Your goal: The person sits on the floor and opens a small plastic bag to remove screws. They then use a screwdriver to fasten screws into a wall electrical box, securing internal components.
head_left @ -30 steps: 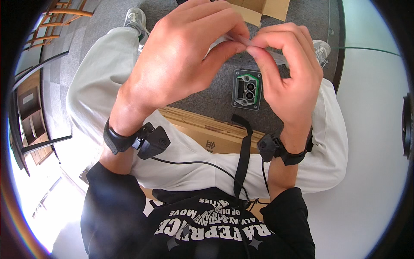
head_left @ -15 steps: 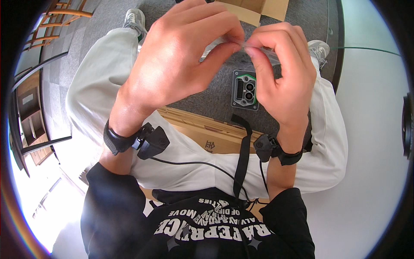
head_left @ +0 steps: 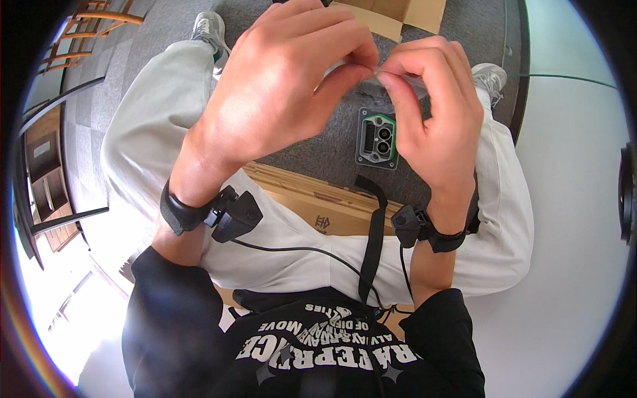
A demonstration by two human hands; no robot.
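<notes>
L hand [head_left: 285,99], R hand [head_left: 431,113], pinching clear film [head_left: 371,66]

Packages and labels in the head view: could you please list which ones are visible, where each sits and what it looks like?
Clear plastic packet: small, see-through, pinched between the fingertips of the left hand and right hand.
Brown cardboard box: flat, under the legs, with a small dark printed mark.
Open cardboard box: brown, at the top edge on the grey carpet.
Shirt print: white lettering on black fabric.

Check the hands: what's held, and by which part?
Both the left hand and right hand pinch a small clear item between fingertips; what it is and which part is gripped cannot be told.
</notes>
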